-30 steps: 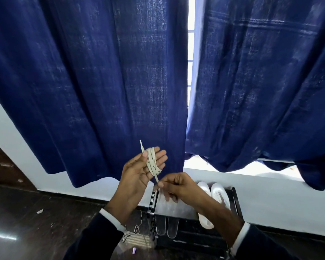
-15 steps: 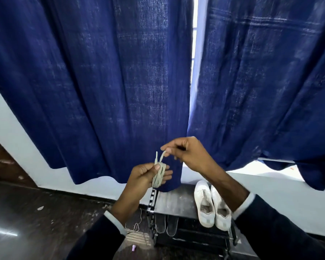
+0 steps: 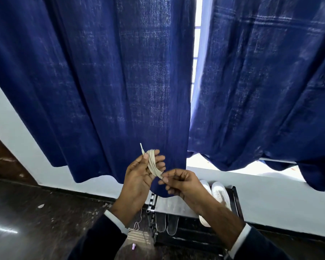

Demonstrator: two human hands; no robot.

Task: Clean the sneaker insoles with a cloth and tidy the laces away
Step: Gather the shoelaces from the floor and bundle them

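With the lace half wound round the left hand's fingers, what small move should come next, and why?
Probably another turn: the right hand pinches the loose end of the lace, which is wound in a bundle round the left hand fingers, so carrying that end over the fingers again would take up the slack.

No text, label, brand, number or sign can be read anywhere in this view

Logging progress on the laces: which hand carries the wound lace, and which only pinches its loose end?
The left hand has the lace wound round its fingers; the right hand only pinches the tail below.
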